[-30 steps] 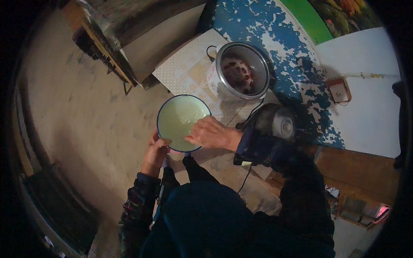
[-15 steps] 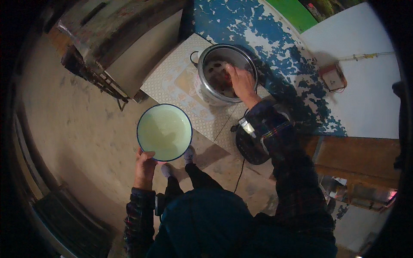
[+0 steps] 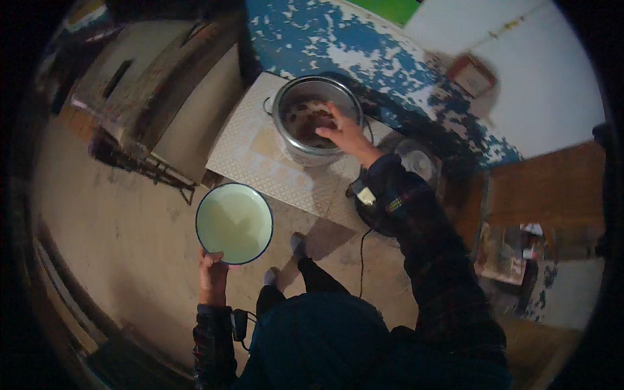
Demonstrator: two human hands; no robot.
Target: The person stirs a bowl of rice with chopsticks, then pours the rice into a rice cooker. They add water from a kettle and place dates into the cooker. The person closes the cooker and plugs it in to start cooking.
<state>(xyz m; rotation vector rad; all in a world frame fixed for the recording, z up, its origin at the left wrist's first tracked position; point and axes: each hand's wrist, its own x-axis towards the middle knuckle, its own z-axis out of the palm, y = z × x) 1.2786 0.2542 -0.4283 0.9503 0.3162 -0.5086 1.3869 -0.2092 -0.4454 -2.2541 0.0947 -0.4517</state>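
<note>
My left hand grips the near rim of a pale green enamel basin with a blue edge, thumb over the rim. The basin is held level above the floor; whether liquid lies in it I cannot tell. My right hand reaches over the right side of a deep, metal-rimmed round pot, fingers spread and nothing visible in them. Dark and reddish pieces with pale patches show inside the pot. Part of the contents is hidden behind the hand.
The pot stands on a patterned, light-topped table against a peeling blue wall. A dark round appliance with a cord sits by my right forearm. Worn furniture stands at left, a wooden cabinet at right.
My right hand has lifted and its fingers have spread, having been down in the pot. The basin in my left hand has shifted slightly left and nearer as the view turned.
</note>
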